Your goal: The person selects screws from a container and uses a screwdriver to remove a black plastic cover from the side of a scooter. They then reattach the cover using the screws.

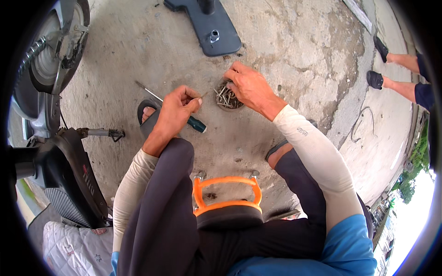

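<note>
Between the thumb and fingertips of my left hand is a small, thin piece that looks like a screw. My right hand is bent over a small round container full of loose screws and bolts. Its fingers are curled together at the container's rim, and whatever they pinch is hidden. Below and behind my left hand, a screwdriver with a dark green handle lies on the ground, its shaft pointing up to the left.
A black plastic part with a metal fitting lies beyond my hands. At left stands a motorbike with its wheel. I sit on a low orange-framed stool. Another person's feet are at far right, near a dark loop of cord.
</note>
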Demonstrator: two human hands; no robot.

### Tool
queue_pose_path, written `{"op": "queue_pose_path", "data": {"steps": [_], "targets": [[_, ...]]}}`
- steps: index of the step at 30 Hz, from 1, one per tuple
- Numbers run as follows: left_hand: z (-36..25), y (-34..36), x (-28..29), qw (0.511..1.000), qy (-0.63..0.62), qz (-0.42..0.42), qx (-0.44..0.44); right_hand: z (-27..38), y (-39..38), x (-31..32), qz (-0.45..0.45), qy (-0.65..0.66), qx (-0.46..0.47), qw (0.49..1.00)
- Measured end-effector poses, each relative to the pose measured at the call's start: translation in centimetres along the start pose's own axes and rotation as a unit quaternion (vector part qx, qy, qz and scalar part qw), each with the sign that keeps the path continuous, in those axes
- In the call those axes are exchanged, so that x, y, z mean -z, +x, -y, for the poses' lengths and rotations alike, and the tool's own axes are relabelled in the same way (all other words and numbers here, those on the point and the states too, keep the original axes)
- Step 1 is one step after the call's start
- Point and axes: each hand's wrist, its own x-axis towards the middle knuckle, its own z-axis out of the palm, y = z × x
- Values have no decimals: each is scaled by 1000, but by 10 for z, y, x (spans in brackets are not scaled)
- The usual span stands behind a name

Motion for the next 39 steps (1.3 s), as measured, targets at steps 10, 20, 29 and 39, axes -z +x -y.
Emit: {"op": "queue_pose_path", "data": {"steps": [10,20,29,39], "targets": [[1,-5,-14,999,-45,16,5,-11,-10,-6,-72,87,-24,993],[7,15,-21,998,-3,55,36,-4,-4,-15,-60,83,-67,993],[0,13,-34,983,173,52,-31,-19,-14,-10,-87,300,-227,922],[-30,4,-36,964,254,73,-26,-15,-12,9,-72,685,-196,698]]}}
